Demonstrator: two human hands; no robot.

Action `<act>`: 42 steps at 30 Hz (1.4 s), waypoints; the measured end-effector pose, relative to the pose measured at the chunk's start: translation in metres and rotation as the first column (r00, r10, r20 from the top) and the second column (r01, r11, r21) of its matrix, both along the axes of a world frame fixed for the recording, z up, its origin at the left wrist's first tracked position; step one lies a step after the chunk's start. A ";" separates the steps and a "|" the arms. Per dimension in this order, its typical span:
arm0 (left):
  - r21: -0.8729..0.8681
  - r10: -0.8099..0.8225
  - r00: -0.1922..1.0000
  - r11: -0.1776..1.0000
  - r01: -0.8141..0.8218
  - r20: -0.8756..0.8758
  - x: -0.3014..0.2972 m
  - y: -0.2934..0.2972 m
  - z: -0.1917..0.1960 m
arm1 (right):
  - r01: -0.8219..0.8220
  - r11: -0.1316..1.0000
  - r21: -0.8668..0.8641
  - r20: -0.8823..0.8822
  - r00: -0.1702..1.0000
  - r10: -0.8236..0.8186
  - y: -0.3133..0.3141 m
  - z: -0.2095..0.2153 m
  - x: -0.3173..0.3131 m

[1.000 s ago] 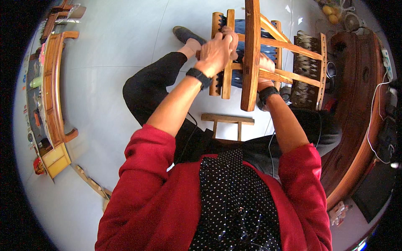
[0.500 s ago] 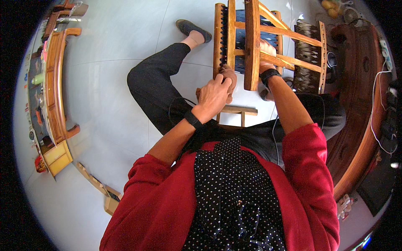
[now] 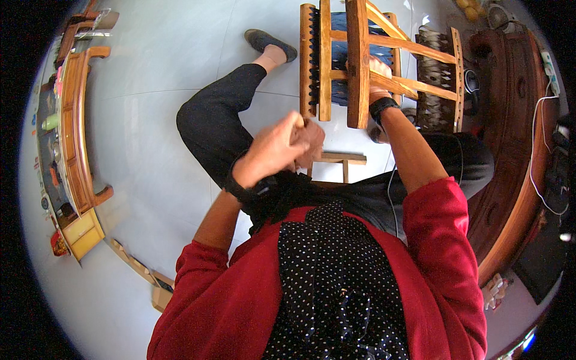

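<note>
A wooden folding chair or stool frame (image 3: pixel 358 66) stands tilted in front of me, with dark blue material (image 3: pixel 339 57) laced along its slotted left rail (image 3: pixel 309 60). My right hand (image 3: pixel 379 72) reaches in among the slanting legs and is closed around one of the wooden bars; part of the fingers is hidden. Left of and below the frame, apart from it, my left hand (image 3: pixel 273 150) is closed on a crumpled brown cloth (image 3: pixel 310 143), slightly blurred by motion.
A small low wooden stool or bar (image 3: pixel 342 158) shows between my legs. Greyish woven strips (image 3: pixel 433 81) on a slotted rail lie to the right. Beyond stands a dark carved wooden cabinet (image 3: pixel 504 126) with a white cable. A wooden table (image 3: pixel 75 129) with items lines the left.
My left hand has drawn back from the slotted rail toward my body and left, bringing the cloth with it. The right hand keeps its hold on the frame.
</note>
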State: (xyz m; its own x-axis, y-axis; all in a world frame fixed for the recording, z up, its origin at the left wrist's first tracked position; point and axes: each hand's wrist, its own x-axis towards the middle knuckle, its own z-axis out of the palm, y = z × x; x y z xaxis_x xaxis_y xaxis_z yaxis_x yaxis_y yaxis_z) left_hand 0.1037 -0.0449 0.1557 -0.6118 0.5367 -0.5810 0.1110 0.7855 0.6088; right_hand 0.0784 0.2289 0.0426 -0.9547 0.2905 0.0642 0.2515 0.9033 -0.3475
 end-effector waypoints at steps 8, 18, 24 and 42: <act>0.399 0.072 0.869 0.905 0.150 -0.490 -0.144 0.089 -0.040 | -0.015 1.000 0.025 -0.012 1.000 0.015 -0.001 0.005 -0.001; 0.245 0.119 0.646 0.963 0.109 -0.754 -0.120 0.108 -0.093 | -0.010 0.999 0.046 0.024 1.000 0.009 -0.001 0.000 -0.003; 0.299 0.093 0.752 0.943 0.143 -0.653 -0.046 0.070 -0.074 | -0.029 0.997 0.072 -0.061 0.998 0.033 -0.001 -0.006 -0.002; 0.092 -0.005 0.796 0.993 0.076 -0.605 -0.025 0.075 -0.056 | -0.018 1.000 0.019 -0.067 0.998 0.019 0.000 -0.009 -0.003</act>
State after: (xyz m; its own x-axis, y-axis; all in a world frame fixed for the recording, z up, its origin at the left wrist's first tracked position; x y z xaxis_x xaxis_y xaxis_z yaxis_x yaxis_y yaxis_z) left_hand 0.0786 0.0302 0.0998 -0.7952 0.6050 -0.0396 0.5135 0.7067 0.4867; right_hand 0.0756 0.2287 0.0337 -0.9533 0.2711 0.1333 0.2115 0.9139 -0.3465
